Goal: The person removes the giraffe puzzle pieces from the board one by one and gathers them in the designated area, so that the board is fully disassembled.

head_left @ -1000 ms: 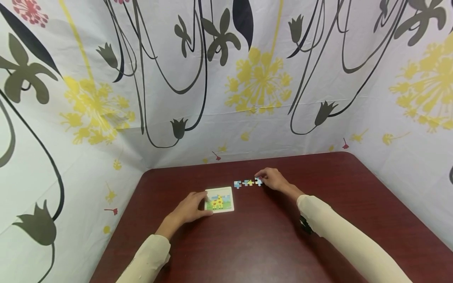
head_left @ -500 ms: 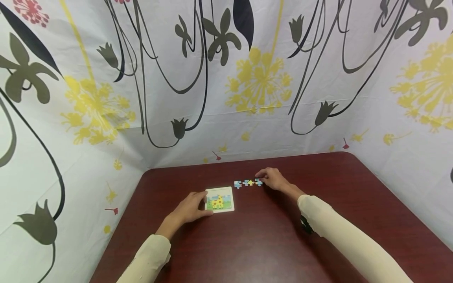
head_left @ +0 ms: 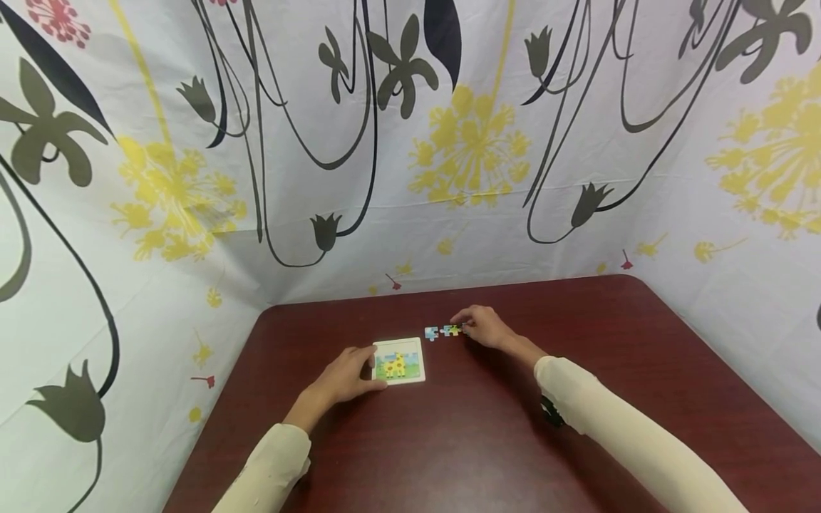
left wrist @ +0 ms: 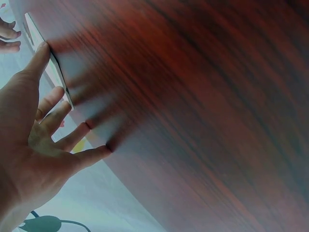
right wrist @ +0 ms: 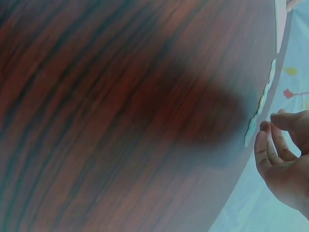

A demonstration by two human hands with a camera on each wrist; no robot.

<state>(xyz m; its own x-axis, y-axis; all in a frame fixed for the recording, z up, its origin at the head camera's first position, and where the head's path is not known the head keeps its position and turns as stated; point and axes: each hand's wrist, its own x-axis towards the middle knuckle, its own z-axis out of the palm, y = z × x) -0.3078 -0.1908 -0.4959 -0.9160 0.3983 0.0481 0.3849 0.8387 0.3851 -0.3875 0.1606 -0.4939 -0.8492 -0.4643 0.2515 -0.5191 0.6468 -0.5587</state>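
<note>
My left hand (head_left: 343,374) holds the left side of a white-rimmed puzzle board (head_left: 420,349) with a giraffe picture. Its thumb lies at the near corner, the index finger at the upper left edge. The left wrist view shows the fingers of this hand (left wrist: 36,140) spread about the board's edge. Two jigsaw pieces, a blue one (head_left: 431,333) and a yellow-and-blue one (head_left: 451,330), lie to the board's right. My right hand (head_left: 487,328) is over the row's right end, fingertips close to the middle piece, mostly covering a third piece. From the right wrist, thumb and fingertips look apart.
The dark red wooden table (head_left: 449,442) stretches in front and to both sides. White flower-printed fabric (head_left: 385,192) hangs behind the table's back edge and along its sides. A dark band (head_left: 551,412) sits at the right wrist.
My right hand has shifted slightly left, from the right-hand piece toward the middle one, and now covers most of the right-hand piece. The left hand and the board have stayed put.
</note>
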